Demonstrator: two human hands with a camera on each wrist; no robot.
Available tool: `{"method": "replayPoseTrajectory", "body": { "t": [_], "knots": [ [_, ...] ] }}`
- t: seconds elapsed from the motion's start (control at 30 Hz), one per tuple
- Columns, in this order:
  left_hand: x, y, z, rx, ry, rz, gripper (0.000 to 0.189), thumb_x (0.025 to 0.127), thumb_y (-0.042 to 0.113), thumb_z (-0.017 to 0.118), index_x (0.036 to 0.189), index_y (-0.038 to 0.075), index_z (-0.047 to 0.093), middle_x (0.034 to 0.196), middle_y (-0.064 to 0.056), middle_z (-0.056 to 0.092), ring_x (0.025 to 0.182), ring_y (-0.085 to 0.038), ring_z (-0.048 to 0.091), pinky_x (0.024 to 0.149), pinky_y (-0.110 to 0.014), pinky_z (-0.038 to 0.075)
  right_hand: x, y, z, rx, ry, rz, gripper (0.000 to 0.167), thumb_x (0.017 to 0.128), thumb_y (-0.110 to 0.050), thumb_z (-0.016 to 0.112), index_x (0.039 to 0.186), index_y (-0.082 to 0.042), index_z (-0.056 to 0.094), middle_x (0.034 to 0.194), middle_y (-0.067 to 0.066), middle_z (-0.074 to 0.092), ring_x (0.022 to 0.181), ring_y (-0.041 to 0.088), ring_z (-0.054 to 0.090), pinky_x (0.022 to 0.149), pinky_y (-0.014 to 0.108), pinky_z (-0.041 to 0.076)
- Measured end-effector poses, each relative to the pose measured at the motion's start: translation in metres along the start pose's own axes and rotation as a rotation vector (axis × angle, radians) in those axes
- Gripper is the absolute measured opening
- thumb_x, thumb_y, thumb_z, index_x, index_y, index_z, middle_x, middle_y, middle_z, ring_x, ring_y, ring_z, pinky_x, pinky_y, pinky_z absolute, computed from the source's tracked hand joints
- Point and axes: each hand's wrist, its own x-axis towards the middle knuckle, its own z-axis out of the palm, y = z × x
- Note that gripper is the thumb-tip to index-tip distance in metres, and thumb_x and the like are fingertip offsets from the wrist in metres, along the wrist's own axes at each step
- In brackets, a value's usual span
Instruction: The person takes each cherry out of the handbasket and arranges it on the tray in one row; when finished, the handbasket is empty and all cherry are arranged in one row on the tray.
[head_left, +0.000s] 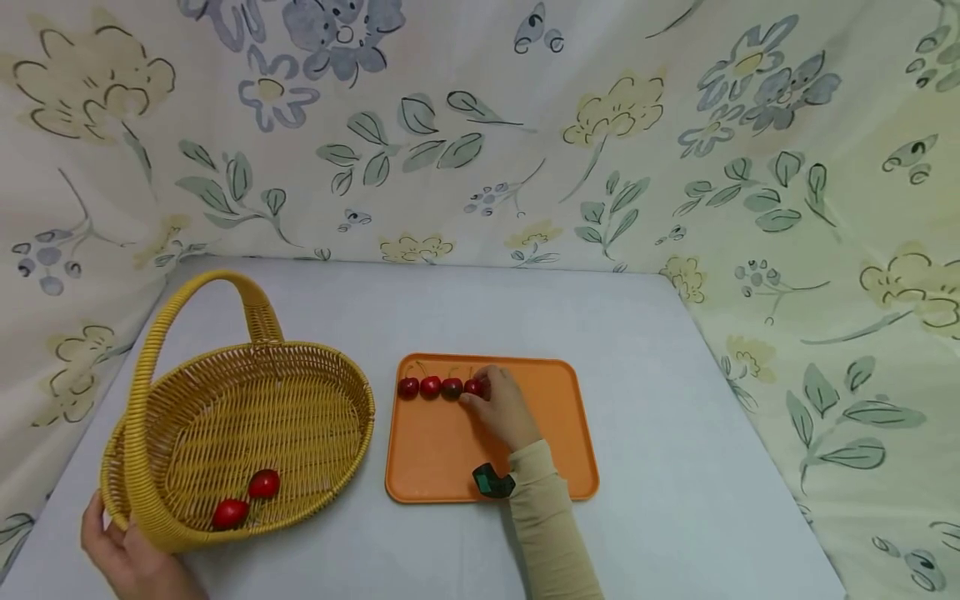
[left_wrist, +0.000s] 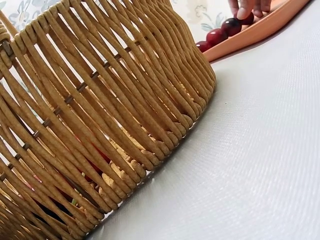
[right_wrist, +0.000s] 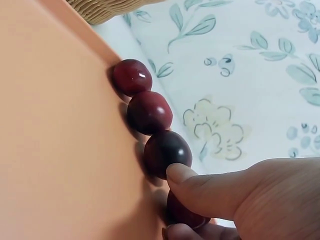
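Yellow wicker nearest: left hand (head_left: 142,562) touches the outside of the handled basket (head_left: 277,425) at its near left corner, wrist cut off by the frame edge. Fingertips partly hidden by the weave; cannot tell whether it grips or merely rests there, and the left wrist view shows wicker but none of that hand. Two red fruits (head_left: 230,514) lie in the basket by its near wall, visible from the side only as red glimpses between the canes. Farther on, a beige sleeve (head_left: 551,521) with a dark piece (head_left: 492,481), hard to identify, crosses the orange tray (head_left: 435,467). Right hand (head_left: 506,408) pinches a cherry (right_wrist: 186,210), half covered by the thumb, at the right end of a row along the tray's far side. Three cherries (head_left: 431,387) sit to its left. Beyond: white table (head_left: 660,417), floral cloth (head_left: 450,192).
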Motion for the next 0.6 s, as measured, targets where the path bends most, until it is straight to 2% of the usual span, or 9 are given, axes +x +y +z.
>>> {"method": "replayPoseTrajectory", "body": {
  "t": [0.2,0.6],
  "knots": [
    [0.0004,-0.0027,0.0,-0.013,-0.011,0.037,0.043,0.1,0.018,0.041,0.138,0.038,0.039,0.148,0.013,0.036,0.129,-0.004,0.042,0.099,-0.011,0.042,-0.001,-0.0006,0.001,0.003,0.005,-0.009,0.032,0.089,-0.025,0.068,0.11,-0.007,0.053,0.103,0.009,0.052,0.085,0.021,0.051,0.077,0.032,0.049],
    [0.0019,-0.0024,-0.0003,-0.053,-0.018,0.035,0.042,0.1,0.017,0.043,0.137,0.036,0.04,0.146,0.012,0.038,0.128,-0.005,0.043,0.099,-0.013,0.043,0.0007,0.0001,0.0019,-0.012,0.01,-0.021,0.034,0.089,-0.025,0.067,0.113,-0.006,0.053,0.104,0.01,0.052,0.084,0.021,0.051,0.076,0.032,0.05]
  ]
}}
